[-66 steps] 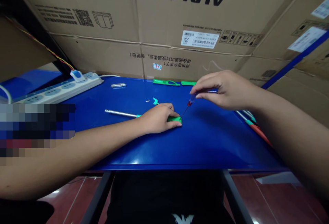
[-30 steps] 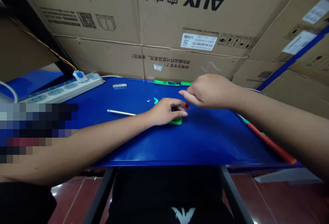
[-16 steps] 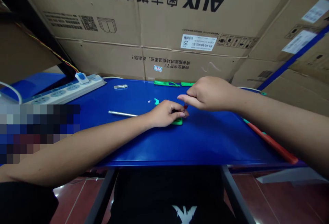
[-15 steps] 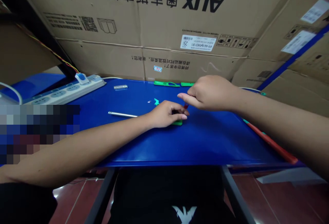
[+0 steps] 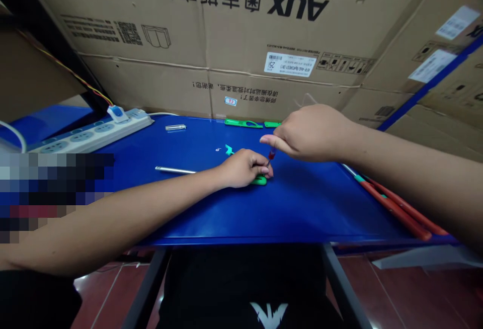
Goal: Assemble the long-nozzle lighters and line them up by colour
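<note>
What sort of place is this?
Likely a makeshift workshop bench: a blue tabletop bears a power strip, printed cardboard stands along its back, and the right hand holds a screwdriver.

L forearm (image 5: 151,208) slanted in fr. the L, R forearm (image 5: 396,158) fr. the R, both bare. L hand (image 5: 243,169) was low, thumb & fingertips pinched tog.; R hand (image 5: 311,135) sat higher, to its R, fingers curled under, thumb pointing L.

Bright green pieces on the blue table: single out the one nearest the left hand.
The front green piece, jutting from under the left hand; the looped green piece and its neighbour lie farther back, by the cardboard.
</note>
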`<state>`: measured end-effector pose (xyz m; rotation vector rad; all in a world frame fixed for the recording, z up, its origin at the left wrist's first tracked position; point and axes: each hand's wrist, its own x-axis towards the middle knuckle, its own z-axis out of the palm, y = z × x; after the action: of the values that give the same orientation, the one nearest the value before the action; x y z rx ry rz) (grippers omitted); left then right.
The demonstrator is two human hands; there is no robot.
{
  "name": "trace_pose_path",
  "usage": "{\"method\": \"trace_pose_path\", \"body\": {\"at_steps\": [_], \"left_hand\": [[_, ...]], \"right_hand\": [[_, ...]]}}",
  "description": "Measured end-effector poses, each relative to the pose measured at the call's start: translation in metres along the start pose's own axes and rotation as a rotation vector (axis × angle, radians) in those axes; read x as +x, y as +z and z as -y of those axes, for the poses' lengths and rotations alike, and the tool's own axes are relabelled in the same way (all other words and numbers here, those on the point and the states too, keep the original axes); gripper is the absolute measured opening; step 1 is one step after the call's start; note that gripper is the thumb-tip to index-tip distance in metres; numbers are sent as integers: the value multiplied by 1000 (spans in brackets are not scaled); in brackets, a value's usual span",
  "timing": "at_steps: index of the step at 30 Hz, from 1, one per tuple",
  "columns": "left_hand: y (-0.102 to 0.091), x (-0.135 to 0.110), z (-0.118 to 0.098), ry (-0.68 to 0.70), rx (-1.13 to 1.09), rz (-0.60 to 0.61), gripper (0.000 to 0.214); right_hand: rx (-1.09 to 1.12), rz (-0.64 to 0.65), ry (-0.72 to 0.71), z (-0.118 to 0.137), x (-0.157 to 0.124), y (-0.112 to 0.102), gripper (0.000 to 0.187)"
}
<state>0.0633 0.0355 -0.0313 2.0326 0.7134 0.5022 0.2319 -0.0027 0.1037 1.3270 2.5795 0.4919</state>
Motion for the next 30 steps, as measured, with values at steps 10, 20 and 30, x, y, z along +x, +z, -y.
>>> {"method": "trace_pose_path", "body": {"at_steps": [10, 20, 30], "left_hand": [[0, -4, 1, 39, 21, 16, 15], [0, 0, -1, -4, 45, 18, 20], [-5, -4, 4, -4, 30, 23, 21]], "right_hand": [[-1, -2, -205, 0, -4, 3, 50], [224, -99, -390, -4, -7, 16, 28], [367, -64, -423, -7, 0, 10, 32]]}}
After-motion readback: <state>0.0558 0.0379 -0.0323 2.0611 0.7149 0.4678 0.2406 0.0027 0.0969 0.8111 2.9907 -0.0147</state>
